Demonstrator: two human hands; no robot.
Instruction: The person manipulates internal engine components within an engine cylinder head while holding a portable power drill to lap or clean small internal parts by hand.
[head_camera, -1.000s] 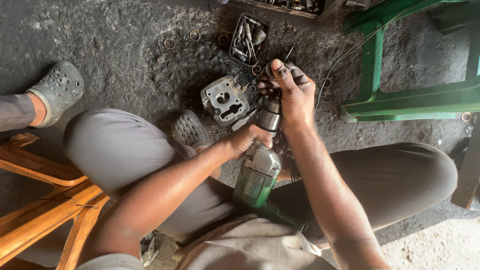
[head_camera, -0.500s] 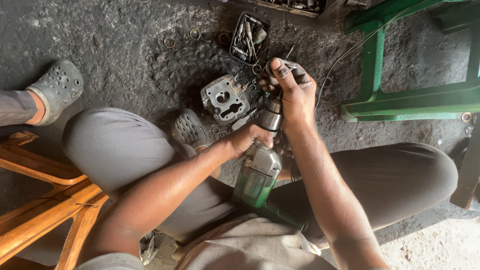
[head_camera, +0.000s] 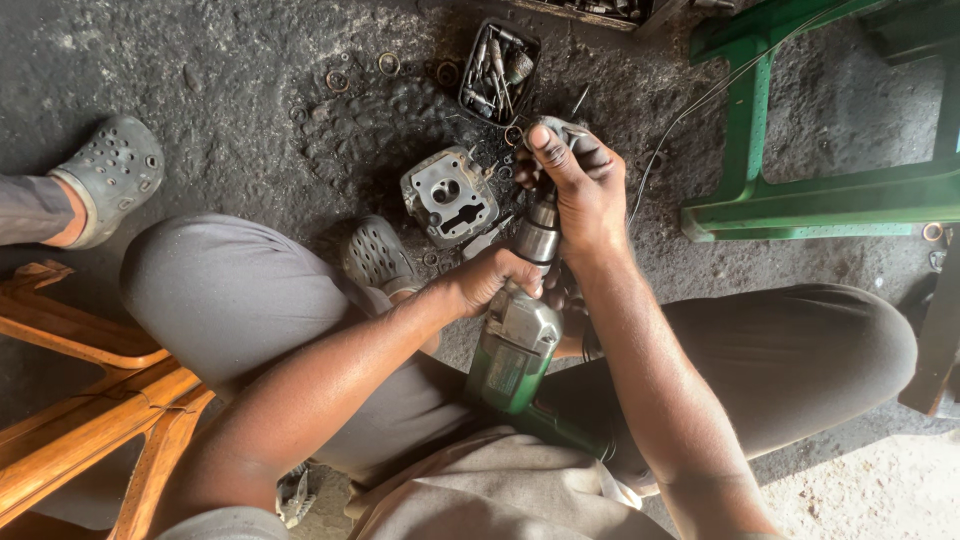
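the person sits low over a dark, oily concrete floor (head_camera: 200, 70) with a green-bodied electric drill with a silver metal nose (head_camera: 515, 355) lying across the lap, its chuck end pointing away toward the floor. the left hand (head_camera: 490, 280) is wrapped around the silver front of the drill, fingers curled closed on it just behind the chuck. the right hand (head_camera: 580, 185) is closed over the tip of the tool, thumb stretched up along the top, and grips a small grey metal piece there; whether that is a chuck key or a bit cannot be told, since the fingers hide it. just beyond the hands, on the floor, lies a grey cast-metal engine cylinder head with round ports (head_camera: 450, 195), and near it a small black tray of loose bits and bolts (head_camera: 497, 70). a grey perforated clog (head_camera: 375, 258) on the person's foot sits just beside the cylinder head, and a green metal bench frame (head_camera: 750, 150) stands to the right. by the look of it the step in hand is fitting or tightening something at the chuck; the next move would seem to call for a firm brace from the left hand while the right twists.
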